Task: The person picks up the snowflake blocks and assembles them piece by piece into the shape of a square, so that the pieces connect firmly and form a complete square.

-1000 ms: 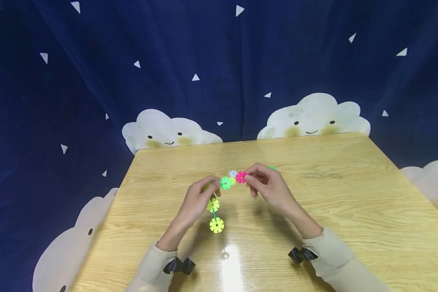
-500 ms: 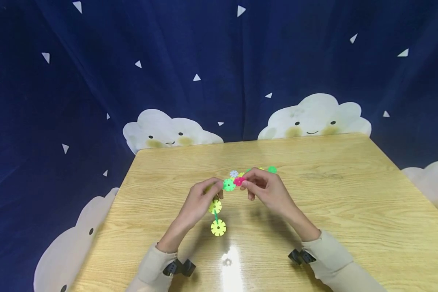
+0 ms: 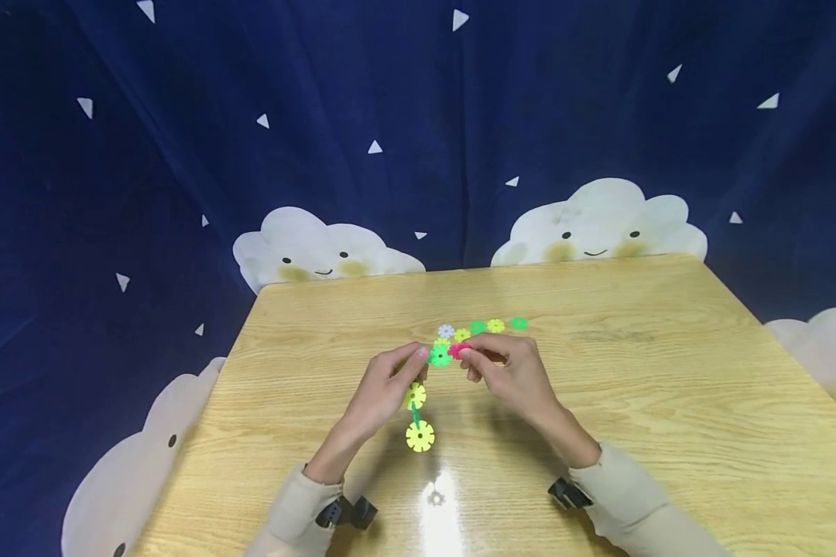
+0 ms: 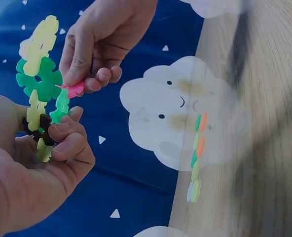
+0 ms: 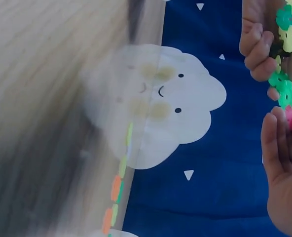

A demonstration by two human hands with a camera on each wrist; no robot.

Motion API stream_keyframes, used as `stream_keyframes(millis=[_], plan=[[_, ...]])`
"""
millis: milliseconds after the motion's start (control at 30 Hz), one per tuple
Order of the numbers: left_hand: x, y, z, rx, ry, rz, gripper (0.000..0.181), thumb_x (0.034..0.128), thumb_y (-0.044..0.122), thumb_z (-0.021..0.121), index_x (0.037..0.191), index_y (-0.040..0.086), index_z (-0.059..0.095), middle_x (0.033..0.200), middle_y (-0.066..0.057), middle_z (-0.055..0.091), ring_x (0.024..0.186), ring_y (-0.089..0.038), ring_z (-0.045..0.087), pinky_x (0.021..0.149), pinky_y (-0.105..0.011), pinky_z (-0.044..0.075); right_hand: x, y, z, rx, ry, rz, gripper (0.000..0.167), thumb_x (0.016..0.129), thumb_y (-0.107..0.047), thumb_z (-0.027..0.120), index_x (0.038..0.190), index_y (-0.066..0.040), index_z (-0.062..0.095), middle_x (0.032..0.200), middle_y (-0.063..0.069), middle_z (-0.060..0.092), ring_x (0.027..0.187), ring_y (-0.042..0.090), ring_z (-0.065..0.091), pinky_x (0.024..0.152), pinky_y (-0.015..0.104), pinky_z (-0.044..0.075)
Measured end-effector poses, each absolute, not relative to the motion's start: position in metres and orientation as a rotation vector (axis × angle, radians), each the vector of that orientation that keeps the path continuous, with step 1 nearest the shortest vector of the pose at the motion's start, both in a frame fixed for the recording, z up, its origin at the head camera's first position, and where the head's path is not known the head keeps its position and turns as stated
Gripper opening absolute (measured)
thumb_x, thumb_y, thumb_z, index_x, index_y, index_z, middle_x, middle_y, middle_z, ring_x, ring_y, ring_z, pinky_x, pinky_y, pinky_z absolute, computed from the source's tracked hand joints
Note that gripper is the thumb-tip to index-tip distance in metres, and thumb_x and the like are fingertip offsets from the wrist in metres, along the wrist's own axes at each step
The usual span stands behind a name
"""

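My left hand (image 3: 386,384) holds a chain of slotted flower-shaped plastic discs, its fingers curled round a dark disc (image 4: 44,122) in the left wrist view. From that hand two yellow discs hang, the lowest yellow disc (image 3: 420,436) above the table, with a green disc edge-on between them. A bright green disc (image 3: 440,356) sticks out toward my right hand (image 3: 519,375). Thumb and fingers of the right hand pinch a pink disc (image 3: 457,352), which meets the green disc's edge. Whether their slots interlock I cannot tell. Fingers cover part of the pink disc.
Behind the hands, loose discs lie in a slanting row on the wooden table (image 3: 306,325): a pale white disc (image 3: 446,331), several yellow and green ones, up to a green disc (image 3: 519,323) at right. Orange discs (image 4: 200,146) show in the left wrist view. A dark blue curtain (image 3: 418,93) stands behind.
My right hand has moved left and down, bringing the pink disc against the green one. More of the row behind it shows. The left hand and hanging chain have shifted slightly right and down.
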State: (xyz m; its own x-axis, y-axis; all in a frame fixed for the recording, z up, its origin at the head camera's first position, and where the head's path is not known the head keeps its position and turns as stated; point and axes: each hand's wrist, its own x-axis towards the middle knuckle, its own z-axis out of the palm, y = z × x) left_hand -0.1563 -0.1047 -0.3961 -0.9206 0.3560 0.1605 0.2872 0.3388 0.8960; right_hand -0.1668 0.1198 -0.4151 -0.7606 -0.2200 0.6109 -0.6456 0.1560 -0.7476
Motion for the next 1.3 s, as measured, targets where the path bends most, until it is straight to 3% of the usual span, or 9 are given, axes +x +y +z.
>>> stream_keyframes(millis=[467, 733, 1033, 1300], plan=[[-0.153, -0.102, -0.394, 0.621, 2.482, 1.702, 0.046, 0.1125, 0.039, 0.044, 0.078, 0.01, 0.056, 0.068, 0.0, 0.045, 0.063, -0.013, 0.043, 0.063, -0.027, 0.04, -0.169, 0.113, -0.423, 0.903, -1.836, 1.526, 0.021, 0.082, 0.021, 0.075, 0.091, 0.002, 0.077, 0.072, 0.011, 0.073, 0.054, 0.018, 0.066, 0.057, 0.021, 0.056], [-0.152, -0.097, -0.391, 0.625, 2.402, 1.784, 0.043, 0.1125, 0.035, 0.046, 0.08, 0.009, 0.055, 0.071, -0.001, 0.046, 0.065, -0.014, 0.044, 0.063, -0.025, 0.04, -0.167, 0.105, -0.425, 0.792, -1.749, 1.45, 0.02, 0.081, 0.025, 0.069, 0.09, 0.008, 0.076, 0.074, 0.016, 0.074, 0.053, 0.02, 0.067, 0.055, 0.02, 0.057], [-0.149, -0.098, -0.392, 0.604, 2.284, 1.841, 0.044, 0.1131, 0.034, 0.043, 0.085, 0.003, 0.056, 0.076, -0.003, 0.047, 0.066, -0.012, 0.045, 0.062, -0.023, 0.04, -0.166, 0.104, -0.42, 0.787, -1.788, 1.49, 0.018, 0.084, 0.022, 0.071, 0.09, 0.006, 0.076, 0.071, 0.014, 0.072, 0.051, 0.018, 0.065, 0.055, 0.021, 0.057], [-0.151, -0.106, -0.388, 0.59, 2.144, 1.865, 0.06, 0.1145, 0.043, 0.026, 0.118, -0.001, 0.066, 0.083, -0.006, 0.057, 0.069, -0.013, 0.047, 0.061, -0.024, 0.038, -0.168, 0.119, -0.41, 0.926, -1.927, 1.514, 0.021, 0.086, 0.017, 0.072, 0.092, -0.002, 0.076, 0.075, 0.007, 0.073, 0.058, 0.015, 0.065, 0.059, 0.022, 0.056]])
